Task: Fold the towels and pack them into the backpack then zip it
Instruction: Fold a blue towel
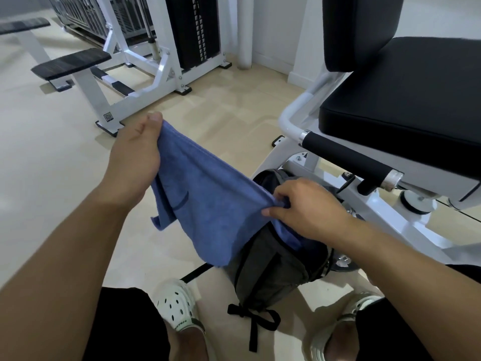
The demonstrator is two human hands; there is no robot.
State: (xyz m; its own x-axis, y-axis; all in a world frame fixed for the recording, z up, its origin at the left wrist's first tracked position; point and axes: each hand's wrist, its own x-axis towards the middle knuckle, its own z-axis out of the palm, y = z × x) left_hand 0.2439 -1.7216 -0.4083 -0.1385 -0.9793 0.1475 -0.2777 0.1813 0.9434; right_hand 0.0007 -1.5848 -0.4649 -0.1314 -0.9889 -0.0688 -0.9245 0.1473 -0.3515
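Two hands hold one blue towel point(208, 204) stretched between them: the left hand point(135, 152) grips its raised corner, the right hand point(299, 207) pinches the lower edge. Folding is under way; next, probably, bring the corners together. Soft terry drapes above the dark fabric backpack point(273, 269), open beneath the right hand.

Beige floor point(39, 152), dark backpack point(270, 272) standing on it, white gym machines point(156, 71)
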